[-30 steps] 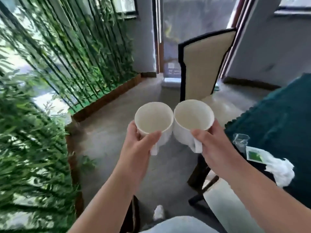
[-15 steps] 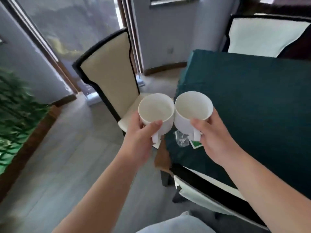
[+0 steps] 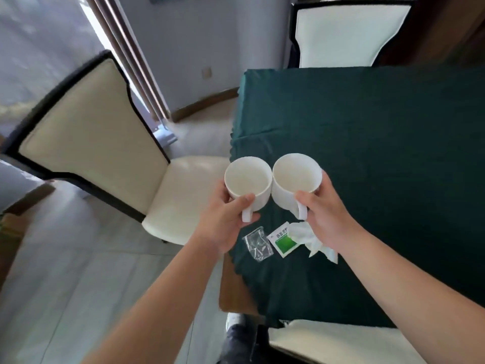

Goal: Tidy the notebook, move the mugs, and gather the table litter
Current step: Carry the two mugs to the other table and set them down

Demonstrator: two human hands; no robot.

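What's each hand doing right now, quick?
Left hand: closed on the left plain white ceramic mug, by its handle.
Right hand: closed on the right plain white ceramic mug, by its handle.

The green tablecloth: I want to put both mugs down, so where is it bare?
The green tablecloth lies bare from the two white mugs away to the far chair and off to the right. The near-left corner is crowded: a clear wrapper, a green sachet and a crumpled tissue lie close together beneath the hands.
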